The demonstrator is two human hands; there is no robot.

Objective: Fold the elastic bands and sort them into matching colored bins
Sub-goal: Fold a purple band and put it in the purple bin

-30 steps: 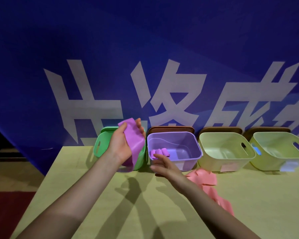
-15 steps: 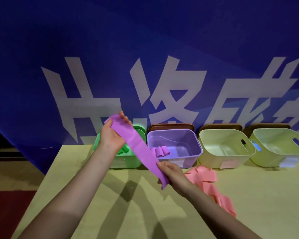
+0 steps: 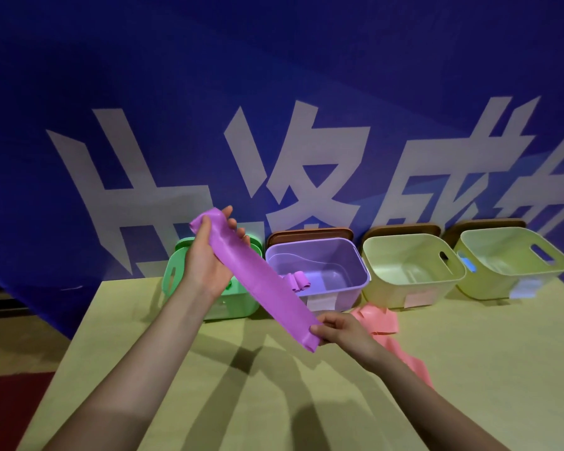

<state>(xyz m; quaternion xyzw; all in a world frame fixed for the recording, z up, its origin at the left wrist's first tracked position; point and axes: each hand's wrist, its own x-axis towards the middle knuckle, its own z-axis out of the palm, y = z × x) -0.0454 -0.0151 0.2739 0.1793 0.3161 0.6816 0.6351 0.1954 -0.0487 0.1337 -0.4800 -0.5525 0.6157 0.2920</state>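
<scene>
Head view: both hands' fingers grasp the purple band ends, stretched above the table.

Band held taut: purple. Bins, left to right: green, lavender, two pale yellow-green. Loose band on surface: pink. Surface: yellowish tan. Backdrop: deep blue, white characters.

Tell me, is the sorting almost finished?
Not yet. One folded purple band already lies in the purple bin. The left hand and right hand hold another purple band stretched out, unfolded. A pink band waits on the table.
</scene>
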